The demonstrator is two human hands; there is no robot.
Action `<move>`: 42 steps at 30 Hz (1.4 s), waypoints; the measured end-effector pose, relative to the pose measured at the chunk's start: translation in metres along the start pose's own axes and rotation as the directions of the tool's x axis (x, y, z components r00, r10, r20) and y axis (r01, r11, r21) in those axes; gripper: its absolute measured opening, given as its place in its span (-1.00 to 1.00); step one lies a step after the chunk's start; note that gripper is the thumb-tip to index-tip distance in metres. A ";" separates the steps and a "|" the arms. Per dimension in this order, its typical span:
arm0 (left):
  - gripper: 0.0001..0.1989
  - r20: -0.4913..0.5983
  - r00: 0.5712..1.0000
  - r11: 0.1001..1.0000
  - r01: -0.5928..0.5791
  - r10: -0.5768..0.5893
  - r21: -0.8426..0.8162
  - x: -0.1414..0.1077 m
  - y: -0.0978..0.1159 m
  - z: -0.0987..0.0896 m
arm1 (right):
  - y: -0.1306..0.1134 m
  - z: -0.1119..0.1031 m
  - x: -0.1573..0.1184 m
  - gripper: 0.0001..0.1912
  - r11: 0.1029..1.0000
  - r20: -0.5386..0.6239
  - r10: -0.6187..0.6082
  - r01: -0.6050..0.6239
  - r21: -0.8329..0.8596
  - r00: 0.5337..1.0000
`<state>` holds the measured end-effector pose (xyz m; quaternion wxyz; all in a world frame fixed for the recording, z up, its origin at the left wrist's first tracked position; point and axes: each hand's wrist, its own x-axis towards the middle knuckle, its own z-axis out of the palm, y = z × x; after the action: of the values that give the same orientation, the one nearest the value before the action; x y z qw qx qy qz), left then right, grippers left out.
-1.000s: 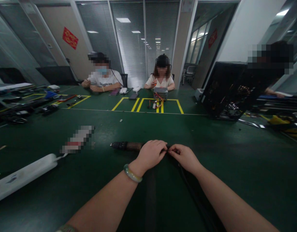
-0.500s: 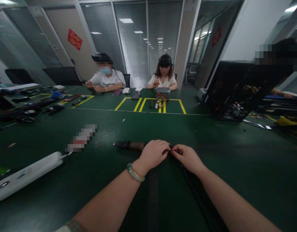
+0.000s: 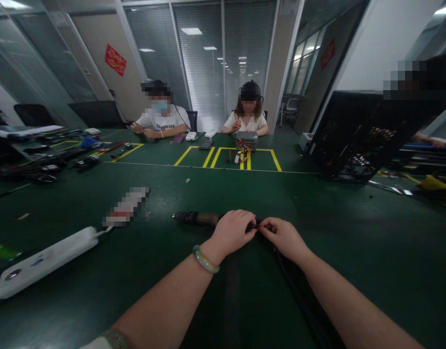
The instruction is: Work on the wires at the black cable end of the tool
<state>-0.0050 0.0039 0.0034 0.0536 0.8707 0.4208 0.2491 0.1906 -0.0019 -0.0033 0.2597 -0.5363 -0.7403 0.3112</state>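
A slim electric screwdriver (image 3: 206,219) lies crosswise on the green tabletop, its tip pointing left. My left hand (image 3: 232,230), with a jade-like bangle at the wrist, is closed over the rear part of its body. Right beside it, my right hand (image 3: 284,237) pinches a thin dark cord at the screwdriver's back end. The fingertips of both hands nearly meet there, and they hide the joint between cord and tool. A black cable (image 3: 286,271) runs from below my right hand toward the front edge, partly under my right forearm.
A long white bar-shaped device (image 3: 50,261) lies to the left. Two people sit across the table (image 3: 150,182), one behind a grey power supply box (image 3: 247,140) with coloured wires. A black computer case (image 3: 348,135) stands at the right near another person. Tools and cables (image 3: 37,167) clutter the far left.
The view has shifted slightly. My left thumb and fingers have parted a little, showing a dark gap at the cord end. Both hands stay at the same spot on the screwdriver.
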 end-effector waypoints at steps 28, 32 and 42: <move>-0.91 0.034 0.999 0.999 -0.020 0.019 0.032 0.001 0.000 -0.002 | -0.001 0.000 -0.001 -0.81 0.999 -0.012 0.010 -0.011 -0.036 1.000; -0.90 0.018 1.000 0.999 -0.024 0.023 0.040 0.000 0.002 -0.002 | 0.001 0.001 -0.001 -0.82 0.999 -0.027 -0.009 0.008 -0.040 1.000; -0.87 -0.028 0.994 0.990 -0.103 0.105 0.092 -0.004 0.003 0.000 | 0.001 0.003 -0.005 -0.81 0.999 -0.050 -0.016 0.014 -0.038 0.999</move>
<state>-0.0051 -0.0012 0.0030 -0.0058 0.8888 0.3865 0.2463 0.1909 -0.0068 -0.0064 0.2702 -0.5434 -0.7433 0.2816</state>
